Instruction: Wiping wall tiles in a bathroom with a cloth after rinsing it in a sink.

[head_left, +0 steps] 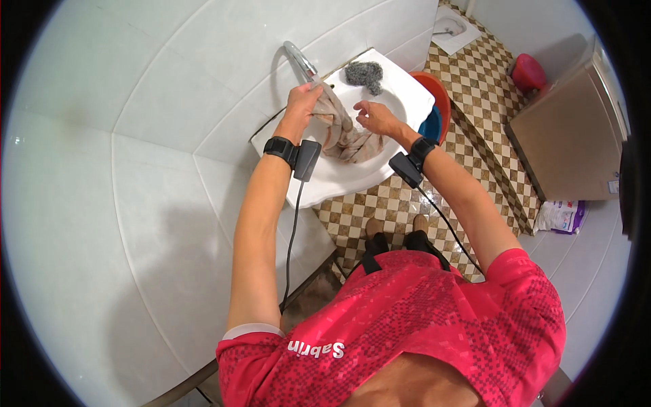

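A wet brownish-grey cloth point(352, 146) hangs from near the faucet point(300, 60) down into the white sink point(315, 186), its lower part bunched in the basin. My left hand point(302, 107) grips the upper end of it, just below the spout. Over the right side of the basin is my right hand point(378, 118), its fingers loosely bent and apart, with nothing visible in them. It is close to the cloth but appears not to touch it. A dark grey mesh scrubber point(365, 74) lies on the sink's far rim.
Beside the sink on the checkered floor stands an orange tub point(444, 102) with something blue in it. Farther right are a squat toilet point(456, 28), a red container point(529, 72), a brownish-grey metallic cabinet point(566, 129) and a white-and-purple package point(560, 216). Tiled wall borders the left.
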{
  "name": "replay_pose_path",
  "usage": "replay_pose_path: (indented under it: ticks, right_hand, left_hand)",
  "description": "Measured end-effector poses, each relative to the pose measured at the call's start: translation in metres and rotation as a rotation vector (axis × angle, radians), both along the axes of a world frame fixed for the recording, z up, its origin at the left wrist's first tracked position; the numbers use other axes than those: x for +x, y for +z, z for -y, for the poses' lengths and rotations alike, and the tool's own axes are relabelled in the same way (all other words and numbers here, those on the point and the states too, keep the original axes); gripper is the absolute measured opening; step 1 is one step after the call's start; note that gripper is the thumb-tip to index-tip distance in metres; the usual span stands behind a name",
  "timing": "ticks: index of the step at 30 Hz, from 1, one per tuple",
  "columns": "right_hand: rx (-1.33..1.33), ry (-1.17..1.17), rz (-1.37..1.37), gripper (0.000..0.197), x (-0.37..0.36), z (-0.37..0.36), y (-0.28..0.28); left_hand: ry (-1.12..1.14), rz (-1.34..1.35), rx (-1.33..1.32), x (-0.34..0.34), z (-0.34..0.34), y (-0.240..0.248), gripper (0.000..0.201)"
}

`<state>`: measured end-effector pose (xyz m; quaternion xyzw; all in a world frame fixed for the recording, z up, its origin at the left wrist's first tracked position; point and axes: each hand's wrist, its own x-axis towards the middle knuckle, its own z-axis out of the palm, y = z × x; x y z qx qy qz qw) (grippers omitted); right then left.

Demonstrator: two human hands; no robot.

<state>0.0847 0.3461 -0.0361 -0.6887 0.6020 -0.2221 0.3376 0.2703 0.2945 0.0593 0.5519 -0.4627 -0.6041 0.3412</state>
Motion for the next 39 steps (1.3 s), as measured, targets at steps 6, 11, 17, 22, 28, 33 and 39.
replay_pose_path:
  ticks: [6, 11, 17, 22, 28, 33, 39]
  right_hand:
    - [-0.046, 0.023, 0.015, 0.05, 0.022, 0.01, -0.02]
    - [0.03, -0.062, 0.429, 0.031, 0.027, 0.029, -0.039]
    - [-0.019, -0.205, 0.479, 0.013, 0.014, 0.033, -0.011]
    - [-0.161, -0.272, 0.392, 0.011, -0.005, 0.036, 0.015]
    - [-0.22, -0.21, 0.391, 0.015, -0.007, 0.038, 0.061]
    - [-0.419, -0.109, 0.394, 0.02, -0.02, 0.046, 0.131]
    - [-0.448, 0.008, 0.491, 0.016, -0.027, 0.043, 0.235]
  left_hand:
    - [-0.053, 0.02, -0.099, 0.02, 0.007, 0.002, 0.036]
    - [-0.068, 0.027, -0.158, 0.022, 0.018, 0.004, 0.032]
    - [-0.016, 0.334, -0.32, 0.05, 0.033, -0.003, 0.042]
    - [-0.04, 0.577, -0.356, 0.071, 0.044, -0.008, 0.047]
    - [-0.074, 0.5, -0.375, 0.086, 0.043, 0.011, 0.048]
    - [-0.067, 0.38, -0.561, 0.08, 0.025, 0.088, 0.045]
    - [-0.156, 0.336, -0.712, 0.097, 0.026, 0.171, 0.047]
